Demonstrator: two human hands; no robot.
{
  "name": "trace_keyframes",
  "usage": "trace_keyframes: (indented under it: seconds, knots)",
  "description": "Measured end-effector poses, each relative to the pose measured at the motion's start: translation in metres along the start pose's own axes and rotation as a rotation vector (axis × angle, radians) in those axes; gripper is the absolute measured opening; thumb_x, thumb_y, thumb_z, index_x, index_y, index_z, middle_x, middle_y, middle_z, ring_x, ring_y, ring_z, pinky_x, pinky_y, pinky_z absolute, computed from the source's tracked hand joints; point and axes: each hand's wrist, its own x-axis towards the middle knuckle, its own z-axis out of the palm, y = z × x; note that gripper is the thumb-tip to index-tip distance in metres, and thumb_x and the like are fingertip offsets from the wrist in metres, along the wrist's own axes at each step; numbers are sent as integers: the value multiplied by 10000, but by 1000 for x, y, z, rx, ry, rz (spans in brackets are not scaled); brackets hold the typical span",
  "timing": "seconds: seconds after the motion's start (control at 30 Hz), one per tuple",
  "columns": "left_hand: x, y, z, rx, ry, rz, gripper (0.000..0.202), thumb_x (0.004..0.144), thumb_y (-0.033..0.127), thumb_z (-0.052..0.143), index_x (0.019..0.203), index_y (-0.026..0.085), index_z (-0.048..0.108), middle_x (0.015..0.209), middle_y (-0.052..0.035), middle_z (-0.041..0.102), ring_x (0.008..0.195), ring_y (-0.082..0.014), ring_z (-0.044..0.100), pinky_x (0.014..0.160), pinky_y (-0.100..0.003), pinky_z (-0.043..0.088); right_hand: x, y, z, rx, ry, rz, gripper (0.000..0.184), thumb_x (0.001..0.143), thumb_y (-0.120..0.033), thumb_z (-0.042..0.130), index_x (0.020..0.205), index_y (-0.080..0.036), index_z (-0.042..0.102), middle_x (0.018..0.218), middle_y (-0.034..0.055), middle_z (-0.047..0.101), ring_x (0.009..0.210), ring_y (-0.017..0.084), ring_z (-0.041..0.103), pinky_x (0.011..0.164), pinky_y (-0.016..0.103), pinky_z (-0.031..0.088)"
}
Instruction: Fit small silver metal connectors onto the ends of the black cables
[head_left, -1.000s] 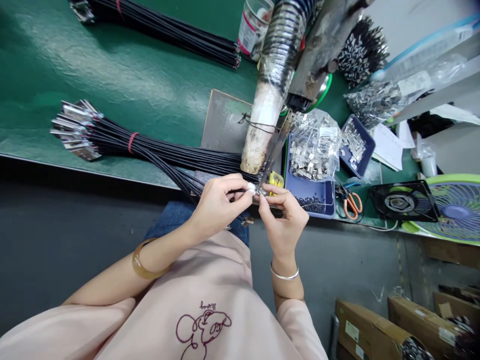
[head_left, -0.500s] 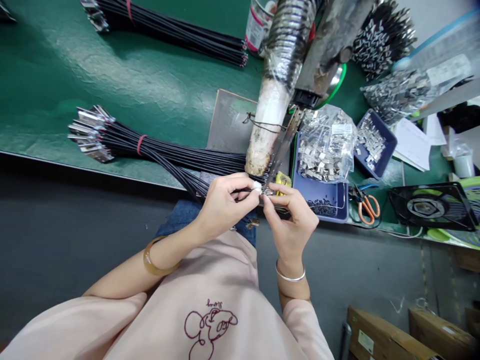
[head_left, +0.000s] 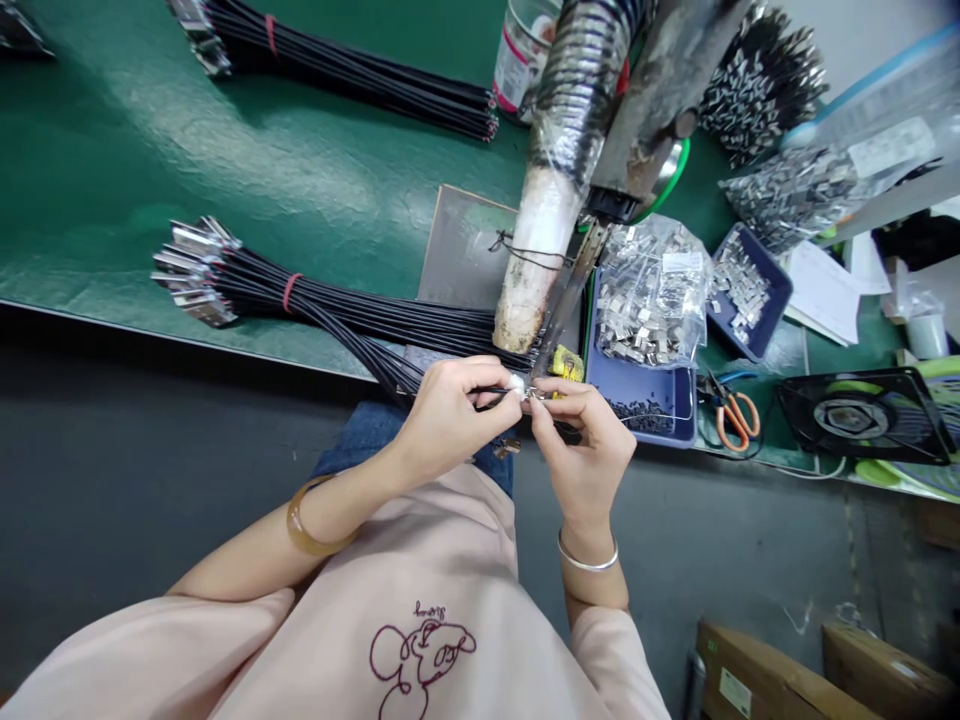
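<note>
My left hand (head_left: 457, 410) is closed around a black cable (head_left: 486, 388) near its end. A white wrap covers one of its fingertips. Close beside it, my right hand (head_left: 583, 430) pinches a small shiny metal connector (head_left: 534, 394) between thumb and fingers. The two sets of fingertips nearly meet, so the joint between cable and connector is mostly hidden. Just above them, the long metal shaft of a soldering iron (head_left: 571, 288) slants down toward the connector. A bundle of black cables (head_left: 352, 308), tied with a red band, lies to the left with metal connectors at its far end.
A foil-wrapped exhaust hose (head_left: 547, 200) hangs over the bench left of the iron. On the right are a blue tray (head_left: 686, 400) with a bag of metal parts (head_left: 652, 290), orange-handled pliers (head_left: 739, 420) and a black fan (head_left: 862, 412). Another cable bundle (head_left: 360, 75) lies behind.
The view has shifted slightly, so the bench things sit a little further right and lower. Both hands stay together below the iron, with only small finger movement.
</note>
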Motion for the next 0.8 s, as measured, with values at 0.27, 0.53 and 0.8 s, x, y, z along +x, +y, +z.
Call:
trace_keyframes:
  seconds: [0.27, 0.53, 0.8]
  knots:
    - [1, -2, 5, -16, 59, -24, 168, 802, 146, 582, 642, 130, 630, 614, 28, 488, 552, -75, 392, 520, -233, 297, 6, -1, 0, -67, 7, 8, 86, 877, -167, 688, 814, -226, 681, 912, 23, 754, 895, 168, 733, 758, 295, 625]
    - [4, -1, 3, -43, 37, -35, 162, 787, 142, 575, 635, 128, 626, 598, 26, 491, 539, -69, 370, 495, -214, 282, 1, -3, 0, 60, 33, 88, 65, 898, -171, 657, 865, -226, 650, 1047, 34, 762, 868, 158, 756, 716, 279, 641]
    - [-1, -1, 2, -32, -12, -65, 195, 794, 136, 559, 599, 137, 566, 585, 33, 417, 569, -78, 343, 517, -222, 277, -9, -5, -14, 105, 429, -30, 208, 949, -211, 584, 1147, -265, 618, 655, -61, 656, 403, 99, 577, 377, 235, 443]
